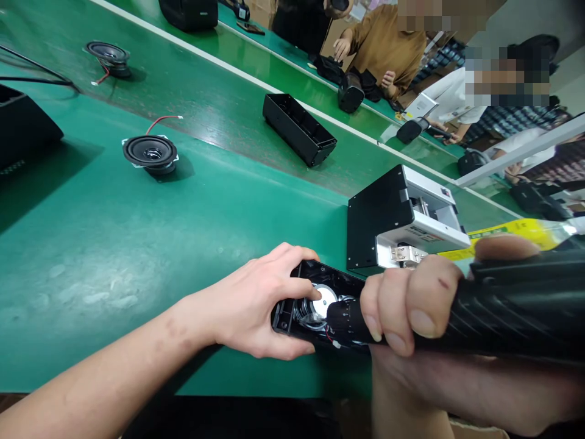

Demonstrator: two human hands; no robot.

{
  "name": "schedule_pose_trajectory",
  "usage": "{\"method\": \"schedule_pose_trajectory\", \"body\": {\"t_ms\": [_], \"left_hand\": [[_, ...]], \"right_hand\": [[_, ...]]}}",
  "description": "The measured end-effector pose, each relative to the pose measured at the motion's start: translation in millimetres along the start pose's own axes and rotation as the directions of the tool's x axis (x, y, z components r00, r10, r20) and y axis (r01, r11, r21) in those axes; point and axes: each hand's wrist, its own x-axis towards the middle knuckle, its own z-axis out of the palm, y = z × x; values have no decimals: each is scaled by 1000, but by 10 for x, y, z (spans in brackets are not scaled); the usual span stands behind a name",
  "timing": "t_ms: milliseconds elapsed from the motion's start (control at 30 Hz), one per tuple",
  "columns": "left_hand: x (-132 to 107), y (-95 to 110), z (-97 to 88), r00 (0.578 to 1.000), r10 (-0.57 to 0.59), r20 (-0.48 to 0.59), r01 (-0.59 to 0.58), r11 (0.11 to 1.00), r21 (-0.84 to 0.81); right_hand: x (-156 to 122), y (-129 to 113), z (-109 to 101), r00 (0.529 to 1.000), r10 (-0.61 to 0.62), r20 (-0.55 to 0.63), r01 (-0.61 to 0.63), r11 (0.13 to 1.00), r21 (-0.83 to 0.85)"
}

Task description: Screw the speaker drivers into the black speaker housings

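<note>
My left hand [256, 305] grips the near end of a black speaker housing [292, 311] that lies on the green table, thumb over its open top. A silver-backed speaker driver [322, 302] sits inside the housing, with a red wire beside it. My right hand [411, 299] is wrapped around a thick black electric screwdriver [503, 311], whose knurled tip [342, 320] points into the housing next to the driver.
A black-and-white metal device [397, 219] stands just behind the housing. A loose speaker driver [150, 152] and another one [109, 56] lie at the left, an empty black housing [299, 128] on the conveyor belt. Other people work across the belt at the upper right.
</note>
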Motion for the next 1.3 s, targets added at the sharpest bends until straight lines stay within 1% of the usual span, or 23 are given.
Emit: {"method": "schedule_pose_trajectory", "body": {"t_ms": [100,200,300,433,500,600,633,733,833,900,1000,1133,1233,1300], "left_hand": [[-4,8,-7,1000,-2,1,1,1000,10],[-10,23,-17,1000,0,1,0,1000,3],[-14,27,-23,1000,-4,2,4,1000,-4],[-14,19,-16,1000,-5,3,5,1000,2],[-18,18,-9,1000,-3,4,3,1000,8],[-23,21,-6,1000,-12,9,11,1000,17],[-24,24,-8,1000,-14,10,13,1000,20],[-22,30,-16,1000,-10,9,9,1000,27],[-17,31,-19,1000,-9,12,8,999,37],[-11,28,-16,1000,-7,13,6,999,35],[-3,20,-12,1000,-4,13,3,999,33],[-11,16,-14,1000,10,1,-10,999,39],[-22,21,-14,1000,9,3,-9,999,34],[-23,24,-12,1000,-1,9,1,1000,28]], "right_hand": [[29,-24,29,995,-95,-11,95,995,35],[61,-64,30,995,-100,-20,100,995,22],[50,-83,30,995,-98,-1,98,994,49],[-26,-39,79,999,-14,33,13,998,56],[-56,5,107,997,-48,61,44,997,61],[-77,63,122,985,-140,98,130,987,99],[-80,72,120,984,-151,92,141,985,103],[-92,66,105,993,-102,60,98,993,72],[-97,38,95,996,-63,57,60,997,57],[-85,24,101,998,-61,24,60,997,46],[-53,16,122,997,-62,-56,64,998,30],[-39,25,135,998,-56,-39,57,998,20],[-51,55,125,994,-74,-86,78,996,40],[-58,83,103,993,-84,-77,88,995,42]]}}
